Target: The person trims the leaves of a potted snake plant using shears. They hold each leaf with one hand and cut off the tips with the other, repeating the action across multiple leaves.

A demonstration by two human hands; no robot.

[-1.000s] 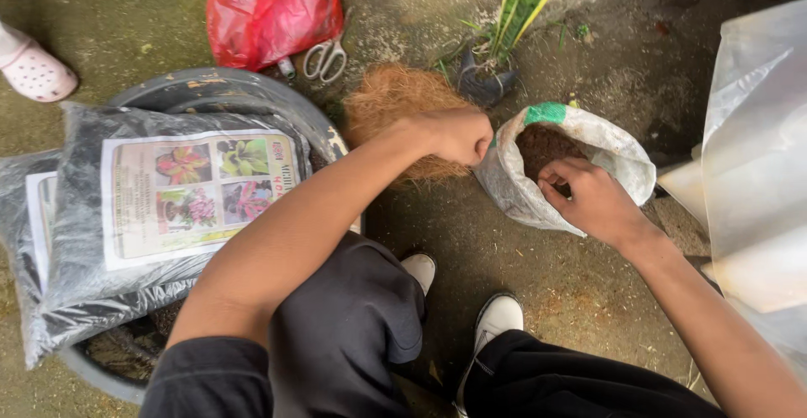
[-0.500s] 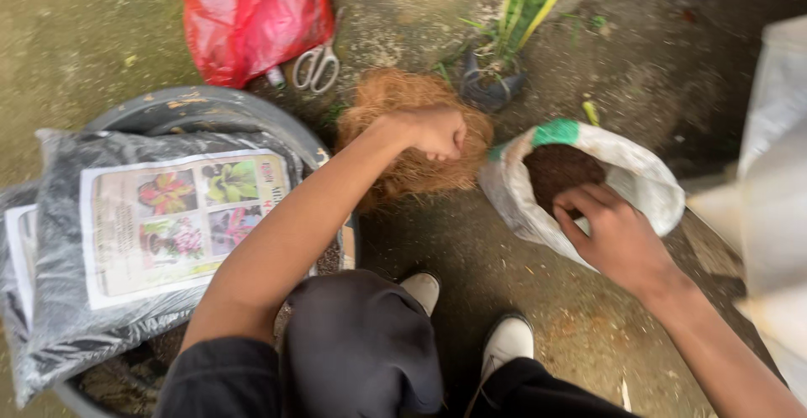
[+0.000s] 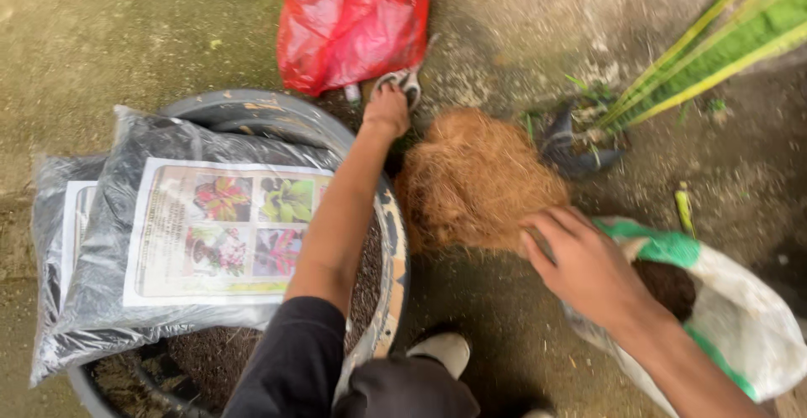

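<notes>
left hand (image 3: 387, 111) closes around the scissors (image 3: 401, 82) below the red bag (image 3: 353, 18), right hand (image 3: 584, 262) rests open on the white sack (image 3: 740, 334) beside the fibre pile (image 3: 475, 178).

Soft even daylight, slight motion blur
</notes>
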